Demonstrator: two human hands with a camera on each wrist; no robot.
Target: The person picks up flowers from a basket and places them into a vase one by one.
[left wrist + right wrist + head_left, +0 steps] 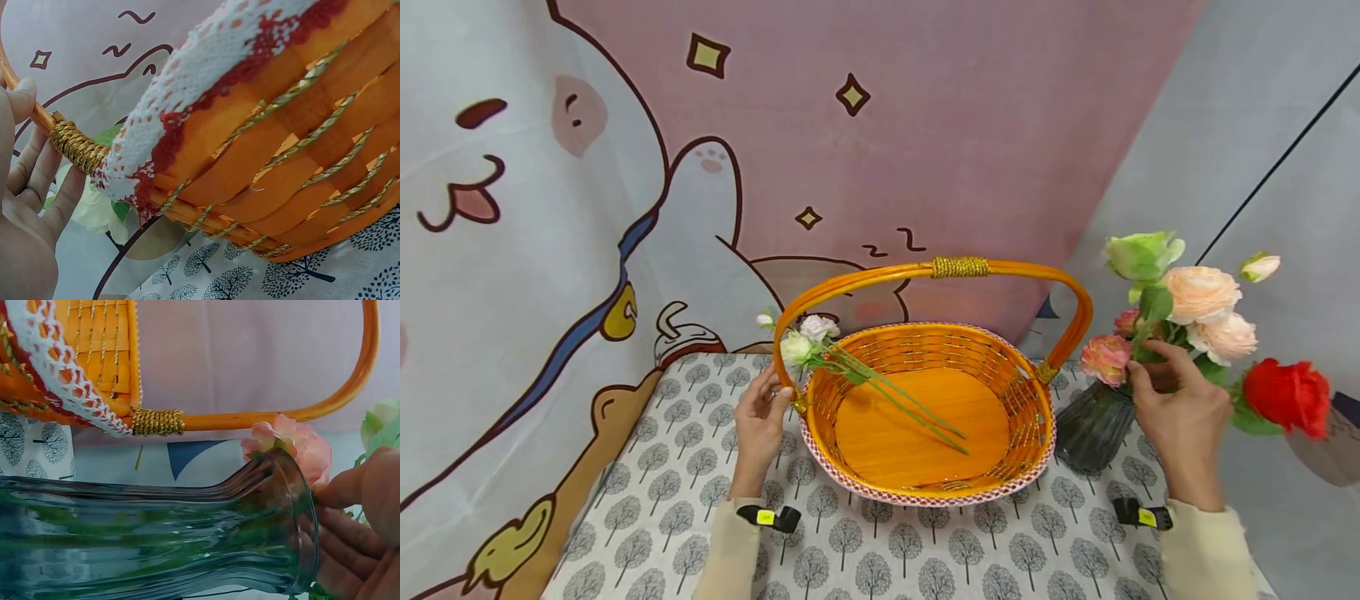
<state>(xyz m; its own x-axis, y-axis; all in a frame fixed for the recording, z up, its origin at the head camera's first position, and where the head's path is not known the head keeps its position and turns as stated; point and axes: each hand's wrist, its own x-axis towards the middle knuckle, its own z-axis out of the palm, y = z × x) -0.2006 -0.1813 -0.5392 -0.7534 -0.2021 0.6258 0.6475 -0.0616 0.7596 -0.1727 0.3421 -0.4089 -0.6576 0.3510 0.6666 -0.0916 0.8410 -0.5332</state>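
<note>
An orange woven basket (925,492) with a tall arched handle (850,279) and lace-trimmed rim stands mid-table. Inside it lie white flowers (797,348), their blooms on the left rim and green stems across the floor. My left hand (762,412) grips the handle's left foot, the thumb in front and fingers behind, by the gold cord binding (78,145). To the right, a dark glass vase (1093,429) holds several artificial flowers. At its mouth my right hand (1183,400) pinches a flower stem beside a pink flower (1105,360); the fingers partly hide which stem.
Peach flowers (1202,294), a green bloom (1142,254) and a red rose (1287,396) spread above and right of the vase. A tree-print cloth (842,542) covers the table. Behind stands a cartoon-print curtain (970,133), close to the basket's back.
</note>
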